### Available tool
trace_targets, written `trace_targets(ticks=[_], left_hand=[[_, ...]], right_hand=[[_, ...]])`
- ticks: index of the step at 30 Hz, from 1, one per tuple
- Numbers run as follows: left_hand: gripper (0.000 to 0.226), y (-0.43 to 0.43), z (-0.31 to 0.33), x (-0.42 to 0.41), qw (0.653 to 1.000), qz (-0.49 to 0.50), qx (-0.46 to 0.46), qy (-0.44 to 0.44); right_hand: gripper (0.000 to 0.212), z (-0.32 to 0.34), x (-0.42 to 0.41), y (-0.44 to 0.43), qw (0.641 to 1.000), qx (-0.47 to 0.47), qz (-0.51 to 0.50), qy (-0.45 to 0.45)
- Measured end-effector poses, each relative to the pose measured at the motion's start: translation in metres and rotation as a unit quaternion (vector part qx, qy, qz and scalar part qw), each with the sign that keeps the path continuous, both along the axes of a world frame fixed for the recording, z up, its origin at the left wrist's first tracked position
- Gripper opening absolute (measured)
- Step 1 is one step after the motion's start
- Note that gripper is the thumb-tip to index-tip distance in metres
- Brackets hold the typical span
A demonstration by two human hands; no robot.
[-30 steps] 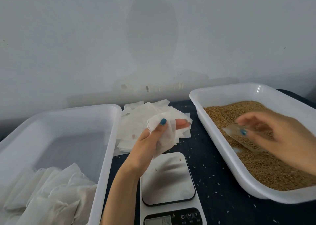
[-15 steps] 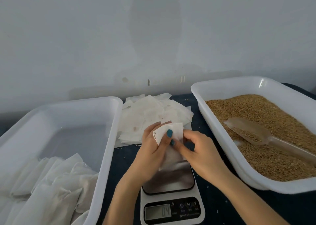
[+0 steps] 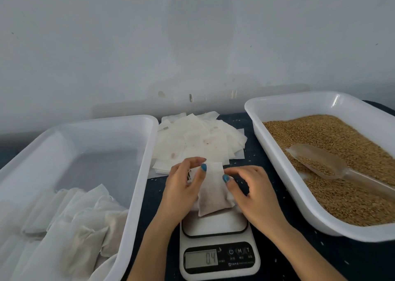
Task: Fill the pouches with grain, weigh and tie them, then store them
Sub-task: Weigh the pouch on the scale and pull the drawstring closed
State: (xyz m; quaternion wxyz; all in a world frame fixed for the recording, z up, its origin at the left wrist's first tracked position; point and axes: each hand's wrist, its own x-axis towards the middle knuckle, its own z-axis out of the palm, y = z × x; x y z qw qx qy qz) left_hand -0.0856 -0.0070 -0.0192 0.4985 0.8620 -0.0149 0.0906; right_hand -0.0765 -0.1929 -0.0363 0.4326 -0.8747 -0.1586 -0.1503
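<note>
1. Centrally in the head view, both hands meet over the scale (image 3: 218, 238), each gripping the same small white pouch (image 3: 213, 195).
2. The left hand (image 3: 183, 188) pinches the pouch's upper left edge, its blue-nailed thumb on the front and its fingers curled behind.
3. The right hand (image 3: 256, 195) pinches the right edge with its thumb, its other fingers loosely bent beside the pouch.
4. The pouch stands roughly upright between the hands. Its lower part looks darker and fuller than its flat top. Its bottom edge sits at the scale's steel plate, but I cannot tell whether it rests there or hangs just above.
5. The display (image 3: 202, 258) at the scale's near end shows the digits 04.
6. Behind the hands, a loose stack of flat empty pouches (image 3: 192, 139) lies on the dark tabletop (image 3: 288, 259), between the two trays.
7. The left tray (image 3: 141, 173), white plastic, holds several filled pouches (image 3: 74, 223) heaped at its near end.
8. The right tray (image 3: 299, 109), also white, is spread with brown grain (image 3: 342, 135).
9. A translucent scoop (image 3: 316, 158) lies on the grain, some grain in its bowl and its handle pointing toward the near right.
10. Stray grains dot the tabletop around the scale.
11. A pale grey wall (image 3: 192, 45) fills the upper half of the view.
</note>
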Motion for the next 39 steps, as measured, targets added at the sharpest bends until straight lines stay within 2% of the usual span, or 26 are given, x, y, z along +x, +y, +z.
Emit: trace_targets(ticks=[2,10,18,25,31,39], left_hand=[[0.05,0.001,-0.004,0.001,1.0,0.013,-0.001,0.012],[0.055,0.006,-0.013,0.004,0.998,0.049,0.031,0.013],[0.036,0.006,-0.011,0.004,0.996,0.065,0.052,-0.02],[0.042,0.006,-0.005,0.001,0.995,0.073,0.061,-0.027],[0.03,0.008,-0.005,0.0,0.993,0.09,0.068,-0.028],[0.018,0.007,-0.002,-0.004,0.979,0.108,0.163,-0.054]], right_hand=[[0.025,-0.002,0.001,-0.002,1.0,0.007,-0.003,0.01],[0.032,-0.003,0.0,-0.004,0.999,0.038,-0.008,0.03],[0.031,-0.005,0.002,-0.006,0.999,0.04,-0.01,0.034],[0.031,-0.006,0.002,-0.007,0.999,0.036,-0.008,0.037],[0.031,-0.005,0.002,-0.007,0.999,0.031,-0.008,0.042],[0.026,-0.005,0.002,-0.006,0.999,0.02,-0.008,0.035]])
